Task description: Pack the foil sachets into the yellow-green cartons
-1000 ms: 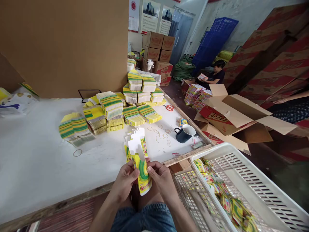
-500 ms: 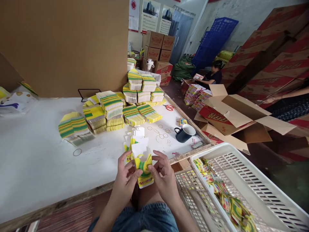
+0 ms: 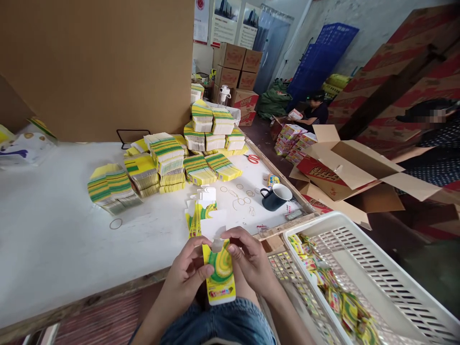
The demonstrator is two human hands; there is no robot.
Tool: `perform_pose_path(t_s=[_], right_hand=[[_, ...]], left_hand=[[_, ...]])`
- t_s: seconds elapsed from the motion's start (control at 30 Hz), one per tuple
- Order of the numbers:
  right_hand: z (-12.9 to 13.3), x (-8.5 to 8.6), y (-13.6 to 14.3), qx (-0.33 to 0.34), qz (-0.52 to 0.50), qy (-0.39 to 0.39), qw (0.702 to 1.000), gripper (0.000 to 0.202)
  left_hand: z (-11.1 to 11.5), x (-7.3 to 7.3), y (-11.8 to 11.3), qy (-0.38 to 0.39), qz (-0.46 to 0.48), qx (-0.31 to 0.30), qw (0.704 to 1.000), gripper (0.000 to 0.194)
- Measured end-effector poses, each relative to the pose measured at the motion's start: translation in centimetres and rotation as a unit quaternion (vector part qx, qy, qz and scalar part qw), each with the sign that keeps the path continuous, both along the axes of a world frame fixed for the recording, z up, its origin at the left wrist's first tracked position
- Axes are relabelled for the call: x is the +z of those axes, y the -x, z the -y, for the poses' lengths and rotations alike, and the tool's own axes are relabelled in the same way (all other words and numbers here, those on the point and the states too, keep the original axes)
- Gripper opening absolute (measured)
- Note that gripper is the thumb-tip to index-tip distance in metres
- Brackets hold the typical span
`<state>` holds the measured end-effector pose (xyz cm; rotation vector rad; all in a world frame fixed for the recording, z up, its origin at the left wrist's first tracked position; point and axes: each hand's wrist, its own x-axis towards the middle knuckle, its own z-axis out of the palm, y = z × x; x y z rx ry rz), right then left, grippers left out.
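Observation:
A yellow and green carton (image 3: 220, 273) with its white top flap raised is held over my lap, near the table edge. My left hand (image 3: 192, 266) grips its left side, thumb on the front face. Fingers of my right hand (image 3: 247, 254) are closed at its upper right edge, by the opening. Just behind it, a small pile of flat yellow cartons (image 3: 196, 218) lies on the white table (image 3: 158, 244). Farther back stand bundled stacks of cartons (image 3: 165, 153).
A dark mug (image 3: 273, 199), red scissors (image 3: 252, 158) and rubber bands lie at the table's right. A white basket (image 3: 345, 223) with small packets is at lower right. Beyond are open cardboard boxes (image 3: 338, 167), a seated person (image 3: 316, 112) and another person at far right.
The carton has come lower and nearer, its front now flat and facing up. My right fingers have shifted to its top edge. The person at far right has leaned into view.

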<state>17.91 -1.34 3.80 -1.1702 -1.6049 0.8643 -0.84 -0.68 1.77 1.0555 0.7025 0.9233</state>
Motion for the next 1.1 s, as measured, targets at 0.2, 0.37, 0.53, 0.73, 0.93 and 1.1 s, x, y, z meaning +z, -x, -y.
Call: perform_pose_path(t_s=[0.2, 0.37, 0.53, 0.73, 0.93, 1.1], right_hand=[[-0.2, 0.1, 0.2, 0.008, -0.037, 0.013, 0.999, 0.018], [-0.1, -0.1, -0.2, -0.113, -0.086, 0.018, 0.990, 0.024], [0.1, 0.8, -0.7, 0.044, -0.113, 0.176, 0.977, 0.044], [-0.3, 1.0, 0.3, -0.055, 0.116, 0.125, 0.984, 0.030], [0.6, -0.2, 0.7, -0.080, 0.125, 0.061, 0.987, 0.035], [0.8, -0.7, 0.4, -0.106, 0.017, -0.013, 0.994, 0.022]], left_hand=[[0.1, 0.0, -0.5, 0.081, 0.075, -0.012, 0.994, 0.081], [-0.5, -0.2, -0.8, 0.059, 0.023, 0.005, 0.998, 0.050], [-0.8, -0.3, -1.0, -0.026, -0.074, 0.017, 0.997, 0.037], [-0.4, 0.4, -1.2, -0.025, -0.056, -0.022, 0.998, 0.045], [-0.4, 0.3, -1.2, -0.015, -0.030, 0.024, 0.999, 0.038], [-0.3, -0.1, -1.4, -0.066, -0.081, 0.031, 0.994, 0.033]])
